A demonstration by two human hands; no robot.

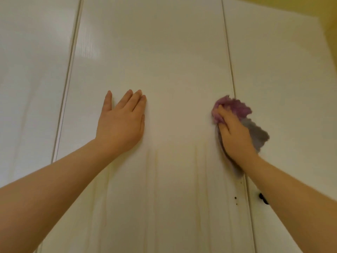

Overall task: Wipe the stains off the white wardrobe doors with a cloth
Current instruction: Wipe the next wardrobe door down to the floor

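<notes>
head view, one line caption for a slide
Right hand grips a purple cloth at the seam of the wardrobe door; left hand rests flat on it.

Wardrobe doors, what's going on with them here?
A person is wiping the white wardrobe. The right hand grips a bunched purple and grey cloth against the seam between the middle door and the right door. The left hand rests flat on the middle door, fingers straight. Below the hands, yellowish streaks run down the middle door, and a few dark specks sit near its right edge, not yet wiped.
</notes>
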